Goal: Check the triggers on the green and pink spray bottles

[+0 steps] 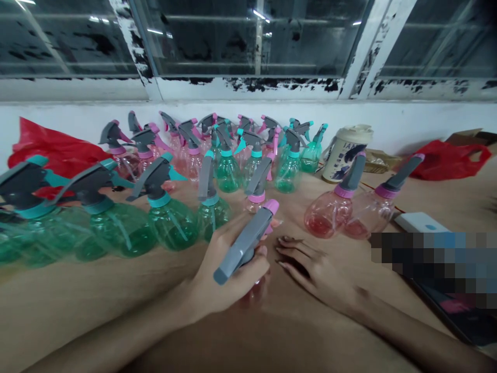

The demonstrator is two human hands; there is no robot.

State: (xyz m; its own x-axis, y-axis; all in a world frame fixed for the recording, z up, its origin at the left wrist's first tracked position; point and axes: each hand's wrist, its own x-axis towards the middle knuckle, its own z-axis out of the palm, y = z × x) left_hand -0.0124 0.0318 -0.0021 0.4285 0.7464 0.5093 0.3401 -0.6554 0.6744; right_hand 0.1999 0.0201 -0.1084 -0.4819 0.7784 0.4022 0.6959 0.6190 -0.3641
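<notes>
My left hand (229,274) is wrapped round a pink spray bottle (254,292) with a grey trigger head (244,242) and pink nozzle, standing on the brown table (116,305) in front of me. My right hand (310,264) lies flat on the table just right of that bottle, fingers stretched out, holding nothing. Two more pink spray bottles (330,210) stand a little beyond my right hand.
Several green spray bottles (171,220) line the left side, with more green and pink ones (229,160) behind near the wall. A cream lidded cup (347,153), red plastic bags (446,160), a white box (421,223) and a dark flat device (462,316) sit at right.
</notes>
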